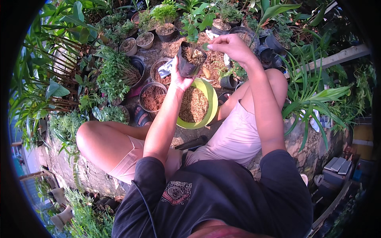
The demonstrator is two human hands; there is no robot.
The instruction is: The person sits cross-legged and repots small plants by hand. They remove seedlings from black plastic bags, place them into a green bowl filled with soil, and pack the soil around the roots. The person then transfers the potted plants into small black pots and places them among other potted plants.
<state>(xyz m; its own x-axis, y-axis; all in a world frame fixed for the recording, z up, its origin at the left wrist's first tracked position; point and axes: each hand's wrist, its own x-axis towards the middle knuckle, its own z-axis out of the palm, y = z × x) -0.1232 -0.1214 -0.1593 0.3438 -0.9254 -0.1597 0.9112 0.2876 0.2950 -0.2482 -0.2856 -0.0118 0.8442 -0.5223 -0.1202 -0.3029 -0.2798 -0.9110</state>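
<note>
My left hand (pixel 184 78) holds up a black plastic nursery bag (pixel 190 66) with soil and a leafy green seedling (pixel 195 25) growing in it. My right hand (pixel 233 47) is just right of the stems, its thumb and fingertips pinching a small green leaf (pixel 205 46). Whether that leaf is still joined to the plant I cannot tell. Below the bag stands a yellow-green tub (pixel 212 102) holding a brown, crumbly potting mix (pixel 193 104). A pot of reddish-brown soil (pixel 153 98) sits to its left, and behind that is another round pot (pixel 156 70) with a silver-grey packet (pixel 165 69) over it.
Potted plants crowd the far side, among them a small pale pot (pixel 145 40). Leafy cuttings in a dark pot (pixel 137 67) lie left. A wooden beam (pixel 336 58) and a strap-leaved plant (pixel 312 104) are at the right. My sandalled foot (pixel 143 116) rests beside the soil pot.
</note>
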